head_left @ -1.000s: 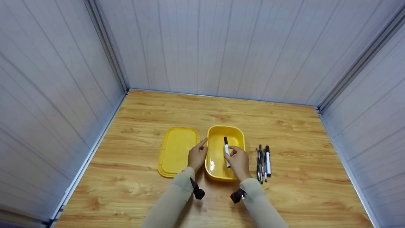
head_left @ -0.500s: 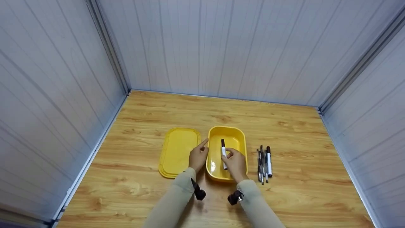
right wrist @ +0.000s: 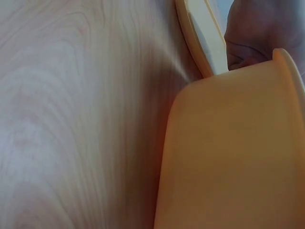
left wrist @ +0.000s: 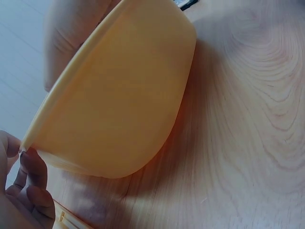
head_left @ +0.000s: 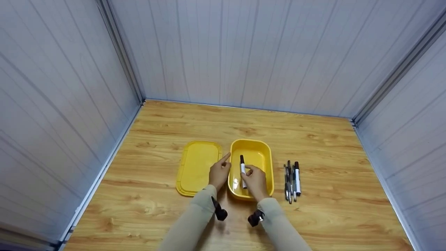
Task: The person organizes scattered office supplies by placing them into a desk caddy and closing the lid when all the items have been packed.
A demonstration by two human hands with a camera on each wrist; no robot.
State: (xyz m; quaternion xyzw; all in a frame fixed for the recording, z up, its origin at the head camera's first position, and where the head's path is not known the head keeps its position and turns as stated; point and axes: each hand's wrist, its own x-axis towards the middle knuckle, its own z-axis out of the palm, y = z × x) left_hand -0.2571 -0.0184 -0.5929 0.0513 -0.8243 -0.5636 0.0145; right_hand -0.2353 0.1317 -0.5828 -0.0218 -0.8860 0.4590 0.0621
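Observation:
A yellow plastic box (head_left: 271, 167), lidless, stands on the wooden table. My right hand (head_left: 256, 181) reaches over its near right side and pinches a white marker with a black cap (head_left: 243, 168) between thumb and fingers. The marker lies lengthwise, black cap pointing away, over the left part of the box. My left hand (head_left: 218, 175) is at the box's left side; in the left wrist view its fingertips (left wrist: 34, 164) pinch the rim. The right wrist view shows the box's outer wall (right wrist: 228, 152), which hides the marker.
Left of the box lies its flat yellow lid (head_left: 198, 167), partly behind my left hand. Several dark pens (head_left: 289, 181) and a second white marker (head_left: 297, 179) lie in a row to the right. Panelled walls (head_left: 223, 52) surround the table on three sides.
My right hand has moved left and slightly toward me with the marker, from the box's middle to its left part. The left hand keeps its place at the rim.

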